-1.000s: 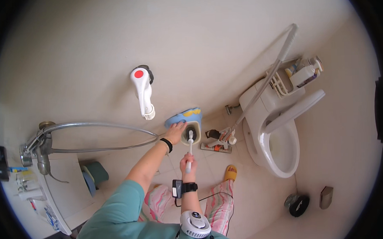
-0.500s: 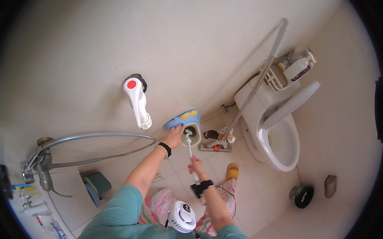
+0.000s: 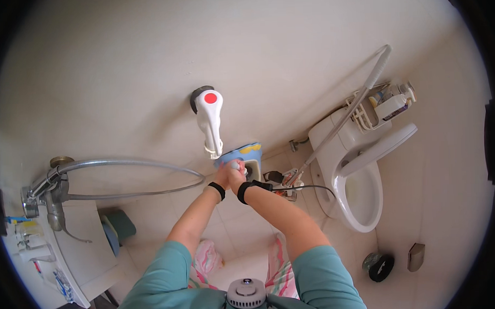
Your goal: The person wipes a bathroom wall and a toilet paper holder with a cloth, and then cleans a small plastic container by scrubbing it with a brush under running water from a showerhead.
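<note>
My left hand [image 3: 221, 175] and my right hand [image 3: 237, 178] are closed together, fingers wrapped round a white-handled brush [image 3: 235, 165]. Its pale handle end pokes out at the top of my grip; the rest of the brush is mostly hidden behind my hands. They are over a small blue receptacle [image 3: 251, 149] with yellow shapes and a cream rim, set against the wall and resembling a small urinal. Part of its dark opening shows beside my right hand. Both wrists carry black bands, and a thin black cable runs rightward from the right one.
A white tap [image 3: 208, 120] juts from the wall above my hands. At left, a shower hose [image 3: 133, 162] loops from a metal mixer [image 3: 54, 202]. A toilet [image 3: 364, 205] with raised lid stands right, a long pole [image 3: 360, 99] leaning across it. A dark bin [image 3: 379, 267] sits lower right.
My left hand has left the receptacle's rim and joined my right on the brush. My right hand has moved up and leftward. The handle no longer slants toward me, and my view has shifted.
</note>
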Demonstrator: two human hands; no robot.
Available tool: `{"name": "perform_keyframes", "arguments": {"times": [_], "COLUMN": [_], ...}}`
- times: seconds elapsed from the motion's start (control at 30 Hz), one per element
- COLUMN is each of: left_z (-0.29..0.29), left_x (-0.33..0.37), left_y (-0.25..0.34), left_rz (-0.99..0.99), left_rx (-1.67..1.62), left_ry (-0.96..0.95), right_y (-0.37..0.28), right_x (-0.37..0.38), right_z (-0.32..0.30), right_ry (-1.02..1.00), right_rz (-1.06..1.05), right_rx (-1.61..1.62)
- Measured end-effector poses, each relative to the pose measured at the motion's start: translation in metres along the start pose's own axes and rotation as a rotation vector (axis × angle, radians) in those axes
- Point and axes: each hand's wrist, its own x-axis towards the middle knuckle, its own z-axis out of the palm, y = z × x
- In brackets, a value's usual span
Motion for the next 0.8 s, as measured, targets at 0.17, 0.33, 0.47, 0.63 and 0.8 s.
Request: {"name": "perform_keyframes", "arguments": {"times": [0.17, 0.33, 0.47, 0.63, 0.8], "left_z": [0.011, -0.005, -0.006, 0.0, 0.003], "left_x": [-0.004, -0.003, -0.003, 0.005, -0.006], "left_y": [0.059, 0.091, 0.09, 0.093, 0.071], "left_rz": [0.079, -0.005, -0.006, -0.061, 0.006], "left_rx": [0.735, 0.667, 0.702, 0.784, 0.788], "left_ry": [0.061, -0.088, -0.037, -0.112, 0.058], "right_y": [0.038, 0.113, 0.183, 0.145, 0.111], "right_x": [-0.08, -0.153, -0.146, -0.102, -0.085], "right_z": [-0.025, 0.028, 0.053, 0.052, -0.024], "right_ry": [-0.115, -0.537, -0.729, -0.525, -0.397], "right_rz": [0.216, 0.3, 0.167, 0.039, 0.109], "right_rx": [0.252, 1.234, 1.439, 1.091, 0.854]}}
